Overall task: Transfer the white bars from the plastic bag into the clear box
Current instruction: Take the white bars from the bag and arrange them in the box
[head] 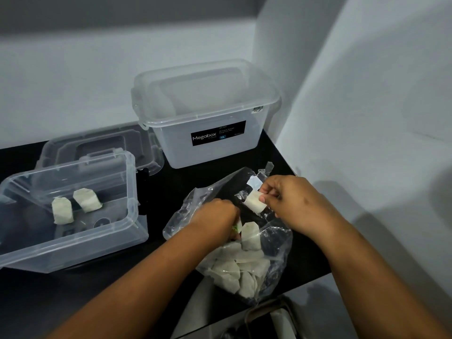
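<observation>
Head view: black counter (151, 277) against grey walls (73, 81); right hand (291, 204) pinches 1 white bar (254, 204), left hand (215, 216) grasps inside bag (276, 253).

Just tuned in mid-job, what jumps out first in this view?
Both hands work at the plastic bag of white bars in the centre: the right hand pinches one bar at the bag's mouth, the left hand reaches inside. To the left, the open clear box holds two bars. Behind stands a lidded Megabox tub.

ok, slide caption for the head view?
Right hand pinches a white bar above the plastic bag; two already in clear box.
</observation>
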{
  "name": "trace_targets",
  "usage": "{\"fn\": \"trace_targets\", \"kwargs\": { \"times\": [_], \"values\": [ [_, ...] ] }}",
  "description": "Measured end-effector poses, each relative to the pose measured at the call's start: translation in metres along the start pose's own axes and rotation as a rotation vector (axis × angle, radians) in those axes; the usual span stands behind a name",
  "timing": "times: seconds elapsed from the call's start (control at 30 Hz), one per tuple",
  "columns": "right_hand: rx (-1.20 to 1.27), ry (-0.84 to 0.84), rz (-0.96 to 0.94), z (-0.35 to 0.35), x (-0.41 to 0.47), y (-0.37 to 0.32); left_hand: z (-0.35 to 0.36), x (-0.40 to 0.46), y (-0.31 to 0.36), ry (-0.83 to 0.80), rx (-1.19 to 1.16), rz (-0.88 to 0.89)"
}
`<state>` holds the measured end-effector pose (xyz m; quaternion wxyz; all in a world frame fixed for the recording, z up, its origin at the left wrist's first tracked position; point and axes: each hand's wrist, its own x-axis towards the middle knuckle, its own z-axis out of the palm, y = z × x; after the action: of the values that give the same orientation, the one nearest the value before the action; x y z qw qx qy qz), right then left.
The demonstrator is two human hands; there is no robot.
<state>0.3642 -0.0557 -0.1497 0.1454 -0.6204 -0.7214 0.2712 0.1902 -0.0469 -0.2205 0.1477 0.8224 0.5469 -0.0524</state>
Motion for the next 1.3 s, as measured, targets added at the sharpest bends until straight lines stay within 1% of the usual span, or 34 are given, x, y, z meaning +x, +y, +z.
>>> {"fn": "trace_targets", "kwargs": {
  "times": [0.13,0.33,0.53,0.73,0.87,1.03,1.2,1.3],
  "values": [
    [-0.008,0.0,-0.006,0.0,0.001,-0.001,0.0,0.0,0.0,-0.029,-0.014,0.026],
    [-0.017,0.002,-0.02,0.0,0.001,-0.002,0.001,-0.002,-0.001,-0.002,-0.068,0.003],
    [-0.016,0.01,-0.03,-0.002,0.002,-0.004,-0.005,-0.005,-0.003,0.085,-0.119,0.001],
    [-0.041,0.051,-0.084,-0.011,0.008,-0.018,-0.048,-0.028,-0.01,0.168,-0.242,0.027],
    [-0.09,0.078,-0.156,-0.02,0.016,-0.045,-0.085,-0.051,-0.029,0.223,-0.289,0.017],
    [-0.113,0.069,-0.266,-0.024,0.026,-0.095,-0.134,-0.087,-0.068,0.309,-0.3,-0.033],
    [-0.163,0.049,-0.369,-0.007,0.046,-0.159,-0.166,-0.127,-0.128,0.326,-0.356,-0.116],
    [-0.185,0.032,-0.442,0.013,0.058,-0.198,-0.173,-0.149,-0.169,0.358,-0.399,-0.199]
  ]
}}
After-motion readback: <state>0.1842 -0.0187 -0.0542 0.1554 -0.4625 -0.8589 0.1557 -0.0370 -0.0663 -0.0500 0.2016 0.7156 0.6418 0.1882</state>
